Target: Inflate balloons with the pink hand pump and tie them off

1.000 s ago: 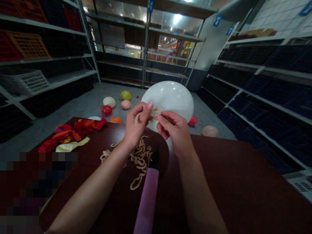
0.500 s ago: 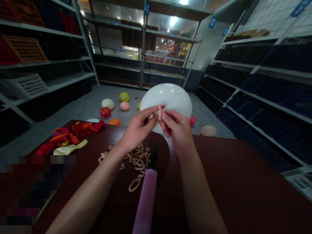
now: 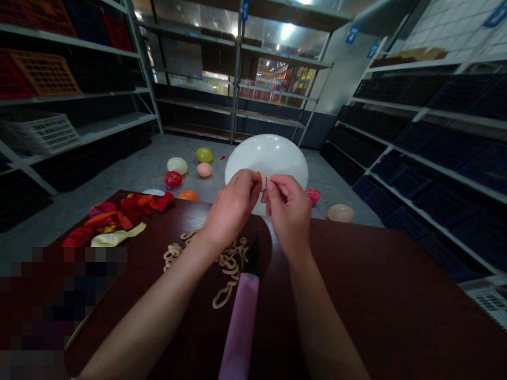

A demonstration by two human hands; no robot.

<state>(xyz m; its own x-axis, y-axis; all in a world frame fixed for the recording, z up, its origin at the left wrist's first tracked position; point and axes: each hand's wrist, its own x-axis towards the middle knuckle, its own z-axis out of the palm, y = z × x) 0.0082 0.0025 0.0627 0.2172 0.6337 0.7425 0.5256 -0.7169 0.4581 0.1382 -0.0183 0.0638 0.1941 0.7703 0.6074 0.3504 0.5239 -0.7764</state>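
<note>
The person's left hand [image 3: 230, 207] and right hand [image 3: 292, 211] are close together over the far edge of the worktop [image 3: 376, 285]. The fingers of both hands pinch a small tan rubber band [image 3: 263, 181] between them. A big white balloon [image 3: 267, 155] is just past the hands, on the far side. Whether the fingers hold its neck too, one cannot tell. More tan bands [image 3: 228, 264] lie in a messy heap on the worktop, near the left arm. A pink handle [image 3: 241, 327] with a dark end is beside them, to the right. Flat red, orange and yellow balloons [image 3: 119, 216] sit at the far left of the worktop.
</note>
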